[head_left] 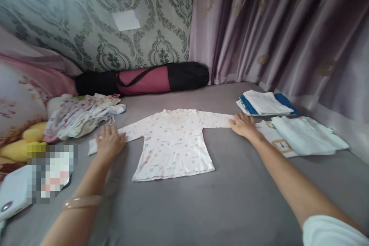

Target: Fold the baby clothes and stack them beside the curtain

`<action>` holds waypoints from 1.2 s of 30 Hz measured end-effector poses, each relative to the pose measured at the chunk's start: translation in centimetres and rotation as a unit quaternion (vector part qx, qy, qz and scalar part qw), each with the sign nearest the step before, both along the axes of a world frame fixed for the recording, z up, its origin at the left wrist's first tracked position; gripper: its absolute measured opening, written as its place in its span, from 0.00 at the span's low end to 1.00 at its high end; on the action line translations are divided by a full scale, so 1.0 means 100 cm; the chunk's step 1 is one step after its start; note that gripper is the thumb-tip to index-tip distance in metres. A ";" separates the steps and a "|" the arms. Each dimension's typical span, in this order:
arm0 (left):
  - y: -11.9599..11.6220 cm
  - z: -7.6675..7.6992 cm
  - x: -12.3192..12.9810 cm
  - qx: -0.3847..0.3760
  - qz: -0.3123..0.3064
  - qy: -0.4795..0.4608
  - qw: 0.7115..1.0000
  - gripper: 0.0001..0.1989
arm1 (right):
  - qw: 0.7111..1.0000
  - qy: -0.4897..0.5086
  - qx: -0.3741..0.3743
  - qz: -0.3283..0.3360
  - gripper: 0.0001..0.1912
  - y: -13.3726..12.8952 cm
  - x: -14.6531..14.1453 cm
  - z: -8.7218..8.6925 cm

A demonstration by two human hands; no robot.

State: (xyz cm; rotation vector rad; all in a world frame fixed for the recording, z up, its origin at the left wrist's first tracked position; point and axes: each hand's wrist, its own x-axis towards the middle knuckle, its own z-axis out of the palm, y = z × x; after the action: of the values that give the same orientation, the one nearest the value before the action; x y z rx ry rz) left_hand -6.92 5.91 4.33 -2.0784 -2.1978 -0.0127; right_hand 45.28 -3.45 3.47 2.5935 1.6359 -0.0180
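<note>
A small white long-sleeved shirt [177, 146] with a pale print lies spread flat on the grey bed sheet, its sleeves stretched out to both sides. Over the left sleeve rests my left hand [111, 140], fingers spread; the white cuff shows beyond it. My right hand [242, 124] lies on the end of the right sleeve, covering the cuff, with its fingers stretched over the cloth. A light bracelet [82, 202] is on my left wrist.
Crumpled clothes [83, 115] lie at the left beside a yellow plush toy [25, 142]. A white device [17, 190] and a blurred-out item are nearer. Folded clothes [265, 102] and another folded pile [311, 136] sit right. A long black-and-red bag [144, 80] lies along the wall.
</note>
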 end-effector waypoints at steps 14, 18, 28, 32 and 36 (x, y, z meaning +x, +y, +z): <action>-0.047 -0.010 0.198 -0.090 -0.456 -0.156 0.872 0.22 | 0.998 -0.054 0.012 -0.042 0.22 -0.006 0.005 0.018; -0.046 -0.017 0.203 -0.100 -0.461 -0.186 0.862 0.22 | 0.998 -0.022 0.018 -0.051 0.23 -0.003 0.012 0.027; -0.022 0.014 0.200 -0.203 -0.178 -0.635 0.724 0.18 | 0.860 0.446 0.231 -0.092 0.10 0.016 -0.022 0.070; -0.011 0.035 0.219 -0.261 -0.046 -0.800 0.538 0.18 | 0.781 0.544 0.298 -0.072 0.07 0.032 -0.070 0.089; 0.002 0.043 0.226 -0.278 0.017 -0.835 0.474 0.25 | 0.794 0.513 0.327 -0.009 0.08 0.054 -0.123 0.090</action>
State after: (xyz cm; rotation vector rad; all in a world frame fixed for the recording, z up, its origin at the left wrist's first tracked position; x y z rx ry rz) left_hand 15.69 6.14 8.67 -2.4893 -3.1045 -2.8506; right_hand 33.02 1.93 12.50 3.3965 2.1637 -1.3095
